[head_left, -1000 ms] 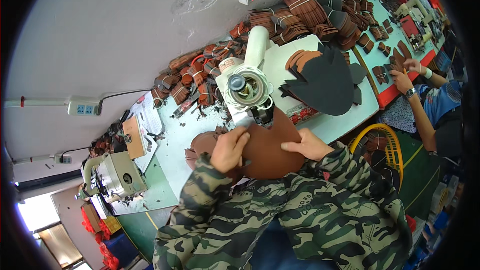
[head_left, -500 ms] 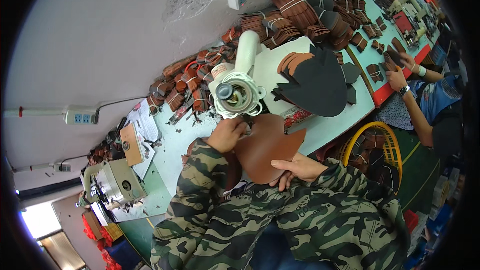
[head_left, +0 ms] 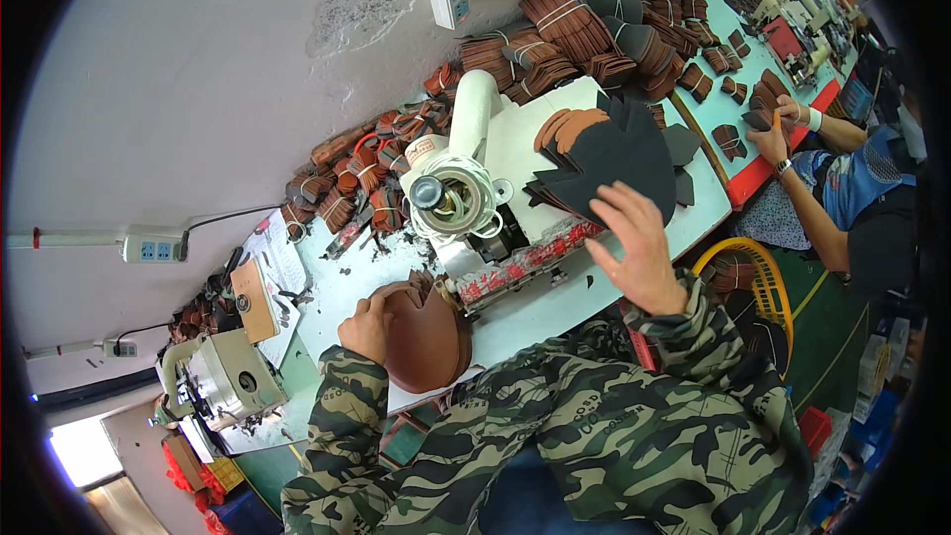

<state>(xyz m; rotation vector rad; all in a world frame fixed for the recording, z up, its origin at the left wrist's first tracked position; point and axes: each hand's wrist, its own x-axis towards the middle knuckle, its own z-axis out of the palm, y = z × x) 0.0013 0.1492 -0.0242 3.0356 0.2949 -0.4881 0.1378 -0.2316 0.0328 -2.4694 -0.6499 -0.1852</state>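
My left hand (head_left: 366, 329) is closed on the left edge of a brown leather piece (head_left: 424, 339), which rests on a stack of similar rounded pieces at the front of the table. My right hand (head_left: 639, 250) is raised with fingers spread, holding nothing. It is over the near edge of a pile of dark leather pieces (head_left: 619, 154) with notched ends. Between the hands stands a cream-coloured machine (head_left: 478, 109) with a round, cord-wrapped head. A few orange-brown tips (head_left: 567, 129) show on the pile's left side.
Banded bundles of brown leather (head_left: 570, 20) line the wall. Another machine (head_left: 233, 376) stands at left, near a clipboard (head_left: 256, 297). A yellow basket (head_left: 758, 258) is at my right. Farther right, a co-worker's hands (head_left: 778, 129) hold brown pieces.
The brown leather piece has moved left from in front of the machine onto the stack, with my left hand. My right hand has let go and moved up and right to the dark pile.
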